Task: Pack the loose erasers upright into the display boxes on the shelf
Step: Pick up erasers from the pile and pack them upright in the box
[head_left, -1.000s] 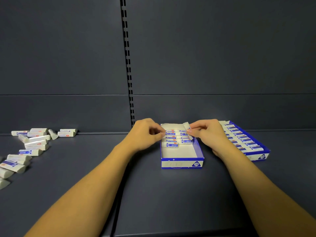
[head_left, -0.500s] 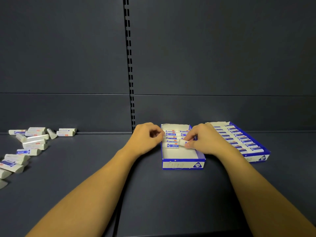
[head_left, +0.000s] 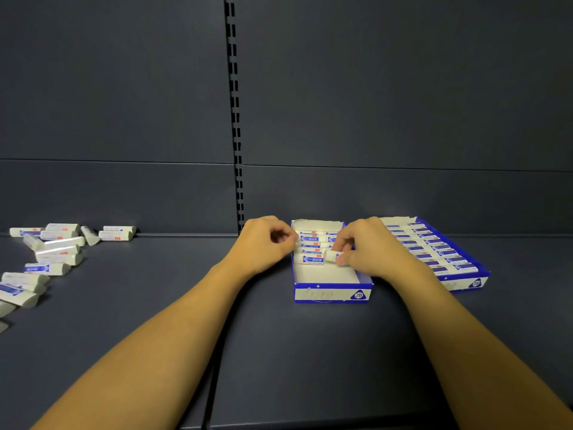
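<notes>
A blue and white display box point(head_left: 332, 294) stands mid-shelf, its back half holding rows of upright white erasers with blue labels; its front part shows bare white floor. My right hand point(head_left: 369, 246) pinches one eraser point(head_left: 333, 256) inside the box, at the front of the right-hand row. My left hand point(head_left: 266, 243) rests curled at the box's left wall, fingertips at the rim; whether it holds something is hidden. A second box point(head_left: 474, 282) to the right is packed with several erasers. Several loose erasers point(head_left: 55, 252) lie scattered far left.
The dark shelf board point(head_left: 186, 305) runs between the loose pile and the boxes. A dark back panel with a slotted upright point(head_left: 235, 150) rises behind. The shelf's front edge crosses the bottom of the view.
My right hand has brought its eraser down from above the box's back wall into the box, to the front of the right row. The left hand stayed by the left wall.
</notes>
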`<control>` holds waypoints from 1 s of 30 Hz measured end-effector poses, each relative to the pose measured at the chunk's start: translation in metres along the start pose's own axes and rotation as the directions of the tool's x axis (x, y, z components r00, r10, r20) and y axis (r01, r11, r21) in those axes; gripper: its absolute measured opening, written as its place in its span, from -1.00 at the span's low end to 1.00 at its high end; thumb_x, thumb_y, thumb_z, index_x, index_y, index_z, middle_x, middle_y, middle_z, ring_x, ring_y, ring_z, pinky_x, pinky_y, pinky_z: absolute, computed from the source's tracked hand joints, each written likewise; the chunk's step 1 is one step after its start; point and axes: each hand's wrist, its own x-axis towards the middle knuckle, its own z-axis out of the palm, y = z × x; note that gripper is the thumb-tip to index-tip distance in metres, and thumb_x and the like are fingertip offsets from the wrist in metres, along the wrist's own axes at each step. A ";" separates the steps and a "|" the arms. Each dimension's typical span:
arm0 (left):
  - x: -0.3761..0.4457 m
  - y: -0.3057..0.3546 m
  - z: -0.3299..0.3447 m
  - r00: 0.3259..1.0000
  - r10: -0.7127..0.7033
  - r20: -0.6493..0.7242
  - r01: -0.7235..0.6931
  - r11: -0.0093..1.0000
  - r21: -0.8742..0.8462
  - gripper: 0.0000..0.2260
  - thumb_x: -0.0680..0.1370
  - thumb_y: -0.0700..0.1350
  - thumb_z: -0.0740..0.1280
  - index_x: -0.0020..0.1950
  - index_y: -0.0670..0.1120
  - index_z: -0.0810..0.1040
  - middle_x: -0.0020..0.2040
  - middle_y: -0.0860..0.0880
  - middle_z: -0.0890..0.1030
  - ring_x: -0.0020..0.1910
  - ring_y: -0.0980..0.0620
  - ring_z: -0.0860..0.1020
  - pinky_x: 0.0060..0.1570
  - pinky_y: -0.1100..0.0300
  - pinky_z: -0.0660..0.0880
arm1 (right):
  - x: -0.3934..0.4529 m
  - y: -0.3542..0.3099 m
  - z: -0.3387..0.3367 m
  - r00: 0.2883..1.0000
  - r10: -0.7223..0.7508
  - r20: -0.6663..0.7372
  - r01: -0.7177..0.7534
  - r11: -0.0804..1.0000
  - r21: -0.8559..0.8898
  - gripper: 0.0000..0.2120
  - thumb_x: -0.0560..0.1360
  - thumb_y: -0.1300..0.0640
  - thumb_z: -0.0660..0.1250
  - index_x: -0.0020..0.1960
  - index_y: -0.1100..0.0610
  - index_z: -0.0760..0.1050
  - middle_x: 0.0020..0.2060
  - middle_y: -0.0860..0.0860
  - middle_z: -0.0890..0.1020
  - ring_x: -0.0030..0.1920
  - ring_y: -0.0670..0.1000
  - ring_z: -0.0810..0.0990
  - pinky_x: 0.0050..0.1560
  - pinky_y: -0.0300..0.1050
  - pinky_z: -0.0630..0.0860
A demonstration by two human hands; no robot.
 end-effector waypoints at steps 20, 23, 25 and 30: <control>0.002 0.001 0.002 0.999 -0.030 0.014 0.030 0.999 0.021 -0.90 0.52 -0.15 0.43 -0.03 -0.05 0.74 -0.10 0.06 0.64 -0.14 0.12 0.60 -0.11 0.32 0.53 | 0.004 -0.006 0.002 0.999 -0.001 0.042 0.004 0.997 -0.083 -0.87 0.47 0.13 0.51 -0.01 0.00 0.62 0.01 -0.01 0.64 -0.06 -0.04 0.56 0.02 -0.18 0.53; 0.002 0.002 0.003 1.000 -0.029 0.006 0.029 0.999 0.023 -0.89 0.52 -0.17 0.42 -0.02 -0.06 0.74 -0.10 0.07 0.64 -0.15 0.14 0.60 -0.15 0.44 0.47 | 0.003 -0.006 0.002 0.999 0.002 0.036 0.000 0.997 -0.079 -0.86 0.49 0.13 0.49 0.04 0.09 0.68 0.05 -0.01 0.65 -0.01 -0.03 0.57 0.07 -0.16 0.54; 0.002 0.002 0.003 1.000 -0.028 0.003 0.028 0.999 0.029 -0.89 0.52 -0.17 0.42 -0.03 -0.06 0.74 -0.11 0.08 0.63 -0.15 0.14 0.59 -0.17 0.47 0.44 | 0.003 -0.006 0.002 0.999 0.010 0.032 -0.007 0.997 -0.071 -0.86 0.51 0.15 0.46 0.06 0.11 0.70 0.04 0.00 0.67 -0.02 -0.02 0.58 0.05 -0.17 0.55; 0.002 0.002 0.003 1.000 -0.024 0.004 0.024 0.999 0.032 -0.89 0.53 -0.18 0.42 -0.01 -0.07 0.74 -0.08 0.05 0.65 -0.13 0.12 0.61 -0.15 0.43 0.48 | 0.002 -0.003 0.004 0.999 0.010 0.039 -0.007 0.998 -0.066 -0.82 0.52 0.23 0.43 0.09 0.07 0.69 0.11 0.00 0.64 0.00 0.00 0.57 0.02 -0.16 0.57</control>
